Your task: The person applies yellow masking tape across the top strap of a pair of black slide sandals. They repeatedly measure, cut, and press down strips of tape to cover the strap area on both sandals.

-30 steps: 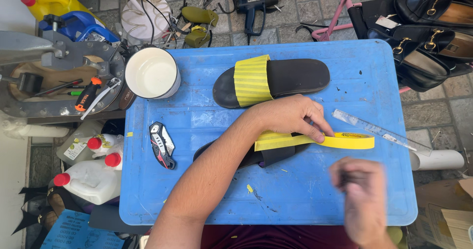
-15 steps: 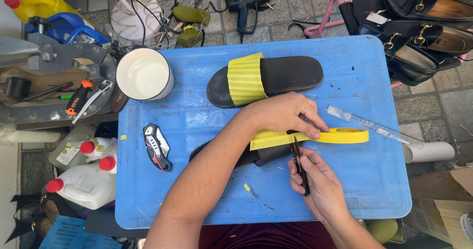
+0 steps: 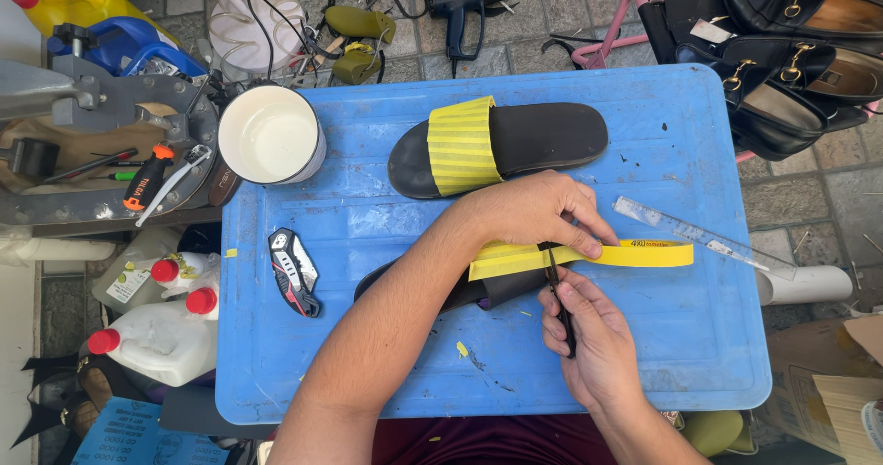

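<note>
Near the middle of the blue table, my left hand presses its fingertips down on a yellow strap, pinning it flat. My right hand, just nearer, is closed around a thin dark tool whose tip meets the strap right beside my left fingers. Under the strap and my left forearm lies a black sandal. Farther off lies a second sandal with its own yellow band. Right of my hands lies a clear ruler; to the left, a folding knife and a white cup.
</note>
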